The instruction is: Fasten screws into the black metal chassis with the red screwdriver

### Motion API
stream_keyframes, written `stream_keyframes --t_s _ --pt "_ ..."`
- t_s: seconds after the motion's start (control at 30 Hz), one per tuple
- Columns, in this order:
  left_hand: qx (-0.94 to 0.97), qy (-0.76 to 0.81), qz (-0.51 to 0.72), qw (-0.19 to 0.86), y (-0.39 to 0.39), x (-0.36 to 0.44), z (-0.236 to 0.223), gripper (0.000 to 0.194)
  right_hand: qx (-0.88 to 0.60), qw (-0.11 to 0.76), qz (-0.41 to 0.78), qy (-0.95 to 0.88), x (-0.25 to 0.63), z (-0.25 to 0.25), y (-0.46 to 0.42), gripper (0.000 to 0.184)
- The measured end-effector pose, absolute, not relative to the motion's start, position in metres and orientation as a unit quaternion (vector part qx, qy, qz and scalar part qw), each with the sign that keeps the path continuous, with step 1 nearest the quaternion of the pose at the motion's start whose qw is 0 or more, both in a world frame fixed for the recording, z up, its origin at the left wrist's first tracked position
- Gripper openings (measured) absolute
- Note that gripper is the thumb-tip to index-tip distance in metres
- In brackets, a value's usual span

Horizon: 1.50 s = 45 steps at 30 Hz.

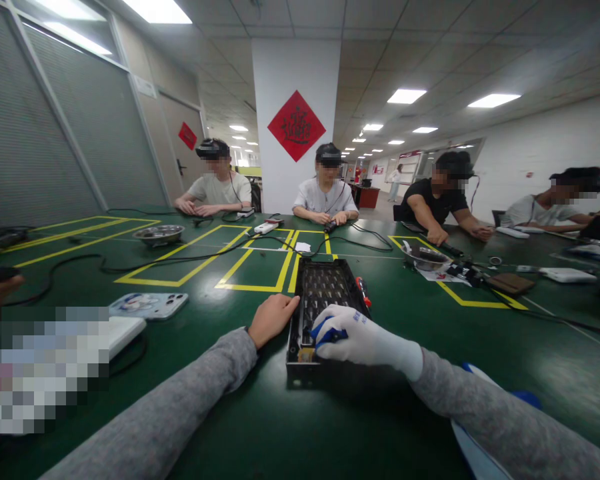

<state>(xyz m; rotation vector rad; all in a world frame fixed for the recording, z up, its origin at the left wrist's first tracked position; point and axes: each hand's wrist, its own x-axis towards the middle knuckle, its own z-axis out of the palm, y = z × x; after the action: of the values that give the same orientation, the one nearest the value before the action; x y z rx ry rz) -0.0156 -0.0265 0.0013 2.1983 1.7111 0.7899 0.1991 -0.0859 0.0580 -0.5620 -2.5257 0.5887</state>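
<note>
In front of me on the green table lies a black screwdriver bit case (303, 275), its long side pointing away from me. Rows of small metal bits (325, 283) stand in it. My bare left hand (275, 319) is closed against the case's left edge, fingertips at its rim. My right hand (357, 333) wears a white glove with blue fingertips. It is over the near end of the case with its fingers curled together; whatever they hold is hidden. Beside the case's near left corner, inside it, sits a small yellowish piece (307, 355). A red-handled tool (363, 292) lies along the right side.
At left are a phone (150, 305) and a white box (125, 333), partly pixelated. Metal bowls (159, 235) stand farther off, one holding dark items (425, 257) at right. Black cables cross the yellow-taped table (250, 400). Several people sit around it. A blue-and-white object (473, 433) lies beneath my right forearm.
</note>
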Motion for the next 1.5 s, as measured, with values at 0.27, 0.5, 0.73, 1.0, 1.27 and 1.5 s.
stream_keyframes --t_s 0.27,0.5,0.73,1.0,1.27,1.5 --pt "0.755 0.584 0.269 0.126 -0.0259 -0.0162 0.0007 0.053 -0.214 0.259 0.222 -0.916 0.2017 0.0547 -0.0836 0.015" --pt "0.755 0.584 0.27 0.124 -0.0274 -0.0155 0.0013 0.053 -0.216 0.217 0.162 -0.938 0.1998 0.0547 -0.0872 0.015" --pt "0.756 0.585 0.267 0.125 -0.0268 -0.016 0.0017 0.052 -0.231 0.202 0.151 -0.94 0.2 0.055 -0.0851 0.018" --pt "0.752 0.591 0.266 0.123 -0.0265 -0.016 0.0006 0.052 -0.236 0.233 0.18 -0.926 0.1998 0.0539 -0.0847 0.015" --pt "0.751 0.591 0.267 0.123 -0.0268 -0.0161 0.0013 0.053 -0.201 0.215 0.142 -0.945 0.1995 0.0545 -0.0849 0.014" --pt "0.753 0.588 0.269 0.122 -0.0264 -0.016 0.0014 0.053 -0.2 0.225 0.124 -0.945 0.1997 0.0552 -0.0873 0.011"
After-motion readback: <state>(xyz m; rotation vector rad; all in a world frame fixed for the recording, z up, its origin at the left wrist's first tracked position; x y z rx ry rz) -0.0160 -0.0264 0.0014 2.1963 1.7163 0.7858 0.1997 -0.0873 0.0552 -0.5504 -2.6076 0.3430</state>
